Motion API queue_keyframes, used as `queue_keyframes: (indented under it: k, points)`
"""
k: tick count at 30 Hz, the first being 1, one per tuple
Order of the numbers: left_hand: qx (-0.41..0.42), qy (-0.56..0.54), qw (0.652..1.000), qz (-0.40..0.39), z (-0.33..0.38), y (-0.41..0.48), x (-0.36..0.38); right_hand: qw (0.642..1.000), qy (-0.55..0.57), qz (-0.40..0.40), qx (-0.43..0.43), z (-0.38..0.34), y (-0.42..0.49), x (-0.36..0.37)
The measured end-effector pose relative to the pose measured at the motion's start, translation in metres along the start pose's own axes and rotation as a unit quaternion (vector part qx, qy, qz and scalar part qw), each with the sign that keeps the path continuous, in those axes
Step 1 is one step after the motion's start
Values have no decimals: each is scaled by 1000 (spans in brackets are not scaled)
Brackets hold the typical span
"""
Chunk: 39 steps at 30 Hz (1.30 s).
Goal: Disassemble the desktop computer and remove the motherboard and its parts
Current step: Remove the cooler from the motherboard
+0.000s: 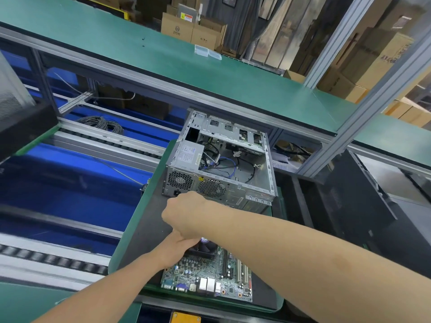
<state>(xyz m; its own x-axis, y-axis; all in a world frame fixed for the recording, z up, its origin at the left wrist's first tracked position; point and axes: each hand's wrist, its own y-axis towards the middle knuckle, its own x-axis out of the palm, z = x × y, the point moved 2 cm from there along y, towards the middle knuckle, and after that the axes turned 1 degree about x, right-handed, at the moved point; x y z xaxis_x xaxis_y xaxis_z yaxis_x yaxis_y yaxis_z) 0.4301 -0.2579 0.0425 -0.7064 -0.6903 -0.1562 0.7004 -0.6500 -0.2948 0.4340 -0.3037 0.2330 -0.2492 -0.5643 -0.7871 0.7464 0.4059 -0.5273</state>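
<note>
Motherboard out of the open computer case, both hands over its cooler.

Green conveyor benches [163, 57] and stacked cardboard boxes [193, 29] fill the room; their printing is too small to read. On the dark tray [149, 220] the computer case [221, 159] lies open, holding the power supply [186, 157], whose label is illegible, and loose cables [224, 164]. Just in front lies the motherboard [210, 276], ports toward the camera. The right hand [186, 215] is curled shut above the cooler fan [205, 247]; what it holds cannot be told. The left hand [177, 249] touches the fan, its grip hidden.
</note>
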Motion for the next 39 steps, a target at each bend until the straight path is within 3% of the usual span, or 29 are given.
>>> queue_keyframes:
  k: [6, 12, 15, 17, 20, 22, 24, 27, 30, 34, 39]
  points:
    - [15, -15, 1000, 12, 6, -2, 0, 998, -10, 25, -53, 7, -3, 1]
    - [3, 39, 999, 2, -6, 6, 3, 993, -61, 39, -98, 11, -3, 9]
    - [20, -19, 1000, 2, -3, 3, 6, 998, -3, 47, -51, 14, -1, 9]
    - [34, -68, 997, 5, 0, 3, 6, 993, 101, 44, 40, 18, -1, 9]
    - [40, -46, 998, 15, -4, 6, 7, 956, 221, -53, 185, 25, 8, 12]
    - [54, -38, 998, 21, -12, 11, 9, 941, 229, -177, 176, 22, 13, 13]
    - [57, -19, 998, 33, -17, 14, 10, 943, 199, -230, 133, 20, 19, 13]
    - [44, -25, 998, 24, -19, 12, 7, 966, 135, -207, 72, 17, 25, 12]
    - [26, -26, 999, 17, -16, 8, 7, 992, 58, -106, 39, 13, 24, 17]
    - [23, -36, 999, -2, -8, 6, 6, 995, 91, -23, 42, 17, 11, 19]
    - [19, -33, 999, -33, 1, 1, 0, 998, -22, 9, -62, 12, 0, 11]
